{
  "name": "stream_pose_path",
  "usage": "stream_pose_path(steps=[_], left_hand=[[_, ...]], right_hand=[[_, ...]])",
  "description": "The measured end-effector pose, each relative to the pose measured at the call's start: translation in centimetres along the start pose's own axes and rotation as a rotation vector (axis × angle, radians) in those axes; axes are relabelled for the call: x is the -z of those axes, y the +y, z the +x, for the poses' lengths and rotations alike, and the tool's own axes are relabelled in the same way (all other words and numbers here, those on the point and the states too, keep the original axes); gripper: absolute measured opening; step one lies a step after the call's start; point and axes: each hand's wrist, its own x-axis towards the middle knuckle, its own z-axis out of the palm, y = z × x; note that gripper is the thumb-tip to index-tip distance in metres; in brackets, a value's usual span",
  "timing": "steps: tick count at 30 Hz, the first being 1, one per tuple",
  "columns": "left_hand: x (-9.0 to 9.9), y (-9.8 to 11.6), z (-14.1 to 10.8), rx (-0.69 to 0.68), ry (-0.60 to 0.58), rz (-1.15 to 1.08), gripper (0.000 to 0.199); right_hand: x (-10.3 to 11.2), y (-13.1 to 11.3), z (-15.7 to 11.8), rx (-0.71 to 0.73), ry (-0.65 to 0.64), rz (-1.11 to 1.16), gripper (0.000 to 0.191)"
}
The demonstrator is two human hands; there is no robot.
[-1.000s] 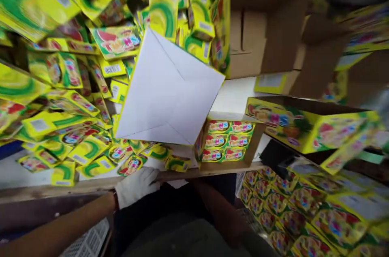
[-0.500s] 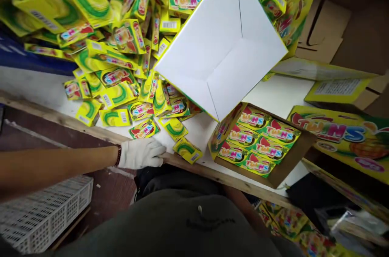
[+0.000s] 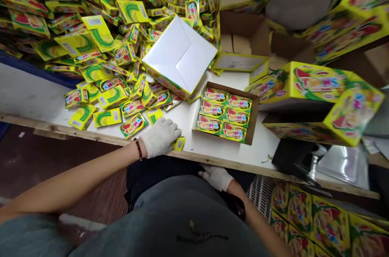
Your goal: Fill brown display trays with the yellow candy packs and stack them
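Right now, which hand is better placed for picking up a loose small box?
Probably the left hand: it is at the table edge, close beside a small box; the right hand is off it, near the body.

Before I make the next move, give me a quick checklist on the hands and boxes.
1. Left hand clear of packs: not ok; it partly covers a small pack by the wooden table edge.
2. Left hand's grip on that pack: cannot tell; the fingertips are hidden.
3. Right hand above the table: not ok; it is off the table, on the wearer's side of the edge.
4. Open box uncovered, packs face up: ok; six show, in two columns of three.
5. White-faced carton contents: cannot tell; its closed white face points up.
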Motion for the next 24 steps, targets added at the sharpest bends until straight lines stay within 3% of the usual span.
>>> stream_pose_path(steps=[2,5,7,9,11,13,15,18,21,24], left_hand=[[0.0,0.3,-1.0,-0.019,0.076,0.049,0.014],[0.0,1.8,-2.7,-0.086,0.428,0.146,0.007],[0.1,3.9,-3.1,-0.146,0.708,0.192,0.009],[0.1,6.3,-2.8,-0.221,0.896,0.182,0.008],[-0.3,8.0,-2.1,-0.261,1.001,0.132,0.009],[-1.1,8.2,-1.8,-0.226,1.063,0.071,0.008],[-2.0,6.8,-2.1,-0.061,1.066,0.005,0.018],[-2.8,3.0,-3.0,0.375,0.830,-0.070,0.034],[-2.6,-0.3,-2.8,0.687,0.505,-0.059,0.057],[-2.1,-1.4,-1.8,0.749,0.369,-0.020,0.064]], right_hand=[[1.7,-1.0,-1.9,0.133,-0.021,0.035,0.032],[4.4,-3.4,-5.1,0.315,0.000,0.283,0.037],[5.8,-5.4,-6.3,0.329,0.150,0.480,0.046],[6.8,-7.1,-6.6,0.308,0.276,0.565,0.053],[7.7,-8.1,-6.5,0.306,0.265,0.527,0.056],[9.1,-8.3,-6.5,0.297,0.289,0.441,0.052],[11.2,-7.9,-6.3,0.303,0.491,0.341,0.047],[15.1,-7.3,-4.8,0.333,0.763,0.141,0.038],[17.8,-7.1,-1.3,0.350,0.729,-0.013,0.029],[17.8,-7.1,2.1,0.341,0.650,-0.122,0.019]])
